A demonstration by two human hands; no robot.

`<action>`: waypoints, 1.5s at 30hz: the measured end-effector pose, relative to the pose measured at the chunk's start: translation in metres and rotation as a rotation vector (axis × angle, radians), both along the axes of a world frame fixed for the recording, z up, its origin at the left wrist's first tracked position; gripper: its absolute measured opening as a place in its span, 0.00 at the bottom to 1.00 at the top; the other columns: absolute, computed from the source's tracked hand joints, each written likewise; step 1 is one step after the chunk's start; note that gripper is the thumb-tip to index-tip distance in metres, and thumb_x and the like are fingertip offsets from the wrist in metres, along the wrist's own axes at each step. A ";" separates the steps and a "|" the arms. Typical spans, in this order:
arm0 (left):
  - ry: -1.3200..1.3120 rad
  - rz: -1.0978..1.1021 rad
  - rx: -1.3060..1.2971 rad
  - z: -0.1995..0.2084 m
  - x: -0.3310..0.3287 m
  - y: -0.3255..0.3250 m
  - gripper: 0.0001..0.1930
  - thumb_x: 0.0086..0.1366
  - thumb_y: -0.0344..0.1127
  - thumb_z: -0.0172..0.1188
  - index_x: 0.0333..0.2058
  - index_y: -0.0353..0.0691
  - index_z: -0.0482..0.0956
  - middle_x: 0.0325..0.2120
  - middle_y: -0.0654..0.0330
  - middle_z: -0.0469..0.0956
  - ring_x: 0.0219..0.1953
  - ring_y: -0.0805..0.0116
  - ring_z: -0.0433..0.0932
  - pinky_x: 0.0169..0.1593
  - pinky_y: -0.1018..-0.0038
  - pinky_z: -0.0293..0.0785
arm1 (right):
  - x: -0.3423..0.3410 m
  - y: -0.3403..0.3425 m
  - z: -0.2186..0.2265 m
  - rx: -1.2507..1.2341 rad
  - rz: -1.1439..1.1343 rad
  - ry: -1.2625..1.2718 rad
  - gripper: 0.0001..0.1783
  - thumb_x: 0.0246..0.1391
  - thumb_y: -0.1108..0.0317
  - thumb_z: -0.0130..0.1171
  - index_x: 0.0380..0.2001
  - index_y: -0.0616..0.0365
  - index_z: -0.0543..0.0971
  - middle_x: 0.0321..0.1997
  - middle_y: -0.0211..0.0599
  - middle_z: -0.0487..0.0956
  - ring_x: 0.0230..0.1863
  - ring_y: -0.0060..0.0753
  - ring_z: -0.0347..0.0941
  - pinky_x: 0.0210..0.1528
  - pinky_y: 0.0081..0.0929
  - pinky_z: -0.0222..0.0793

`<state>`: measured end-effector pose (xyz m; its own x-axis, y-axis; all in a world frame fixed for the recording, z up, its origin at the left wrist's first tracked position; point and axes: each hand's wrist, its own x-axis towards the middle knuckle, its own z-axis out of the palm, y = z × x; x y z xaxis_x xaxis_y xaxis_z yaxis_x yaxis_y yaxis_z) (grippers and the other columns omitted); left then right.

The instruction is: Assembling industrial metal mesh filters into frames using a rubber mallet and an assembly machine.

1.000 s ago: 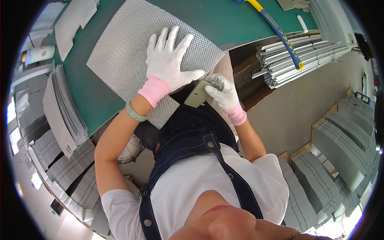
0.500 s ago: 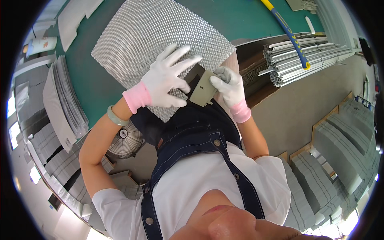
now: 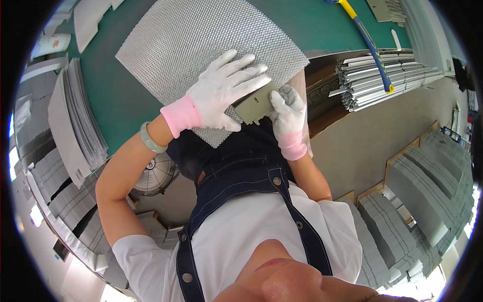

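The silver mesh sheet [image 3: 186,45] lies at the upper centre of the frame on the green counter [image 3: 113,108], its lowest corner reaching past the near edge over the dark overalls [image 3: 236,171]. The left hand [image 3: 216,93] is gloved and spread wide over the lower part of the sheet, gripping nothing visible. The right hand [image 3: 290,113], at centre right, pinches the right end of a small grey-green plate [image 3: 255,104], thumb on the upper face. The plate sits between the left fingers and thumb; whether they touch it cannot be told. Good handling here probably means keeping the left palm flat so that the mesh does not slide, holding the plate by its end, and bringing its straight side square to the mesh edge without catching the strands. Edges deserve care: the overhanging corner could snag the overalls, and the sheet's right corner lies near the bundle of metal strips [image 3: 372,75]. The hammer [image 3: 371,45] with a blue and yellow handle crosses above those strips at upper right, limiting sideways travel there. More room appears left of the sheet, as far as the stacked grey panels [image 3: 75,123].
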<state>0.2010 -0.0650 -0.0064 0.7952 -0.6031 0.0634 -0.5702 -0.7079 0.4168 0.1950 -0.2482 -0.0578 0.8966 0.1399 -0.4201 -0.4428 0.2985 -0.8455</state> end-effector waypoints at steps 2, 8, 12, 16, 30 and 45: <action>0.033 0.000 0.043 0.001 0.001 0.003 0.50 0.31 0.44 0.69 0.57 0.48 0.56 0.57 0.55 0.56 0.61 0.56 0.52 0.63 0.56 0.43 | -0.003 0.000 -0.007 0.084 0.021 0.003 0.10 0.52 0.71 0.51 0.35 0.67 0.70 0.28 0.27 0.71 0.26 0.13 0.64 0.25 0.12 0.61; 0.043 0.038 0.010 -0.002 0.003 0.006 0.48 0.31 0.41 0.68 0.56 0.47 0.57 0.58 0.46 0.50 0.62 0.49 0.47 0.63 0.55 0.42 | -0.008 -0.004 -0.014 -0.179 0.336 -0.191 0.13 0.58 0.65 0.42 0.33 0.67 0.68 0.31 0.31 0.70 0.28 0.24 0.66 0.29 0.23 0.64; 0.050 0.037 0.024 -0.003 0.006 0.005 0.49 0.32 0.43 0.68 0.57 0.44 0.55 0.58 0.47 0.50 0.62 0.50 0.47 0.63 0.56 0.42 | 0.002 -0.005 -0.021 -0.155 0.393 -0.091 0.15 0.57 0.63 0.43 0.24 0.64 0.69 0.25 0.28 0.69 0.23 0.20 0.63 0.24 0.21 0.60; 0.014 0.049 -0.020 -0.002 0.019 -0.004 0.47 0.39 0.54 0.63 0.56 0.36 0.55 0.56 0.49 0.55 0.61 0.54 0.51 0.63 0.61 0.45 | 0.014 -0.006 -0.011 0.448 0.205 -0.024 0.26 0.56 0.57 0.41 0.54 0.64 0.60 0.46 0.39 0.71 0.46 0.29 0.69 0.40 0.22 0.67; 0.009 -0.040 0.127 0.007 0.034 -0.014 0.47 0.36 0.62 0.60 0.51 0.32 0.63 0.55 0.50 0.59 0.60 0.59 0.53 0.63 0.62 0.42 | 0.022 0.008 -0.005 0.192 -0.045 0.027 0.07 0.50 0.71 0.53 0.32 0.60 0.77 0.26 0.25 0.75 0.27 0.14 0.68 0.28 0.16 0.65; -0.142 0.009 -0.469 0.014 0.056 -0.147 0.11 0.51 0.35 0.60 0.34 0.41 0.78 0.35 0.58 0.77 0.34 0.61 0.77 0.39 0.69 0.72 | 0.006 -0.077 -0.018 -0.008 0.331 0.177 0.18 0.52 0.58 0.48 0.33 0.64 0.74 0.17 0.34 0.72 0.14 0.20 0.67 0.16 0.17 0.65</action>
<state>0.2574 -0.2117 0.0076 0.7639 -0.4767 0.4349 -0.6393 -0.4675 0.6105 0.2015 -0.3252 -0.0760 0.7170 0.4061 -0.5666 -0.6535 0.1083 -0.7492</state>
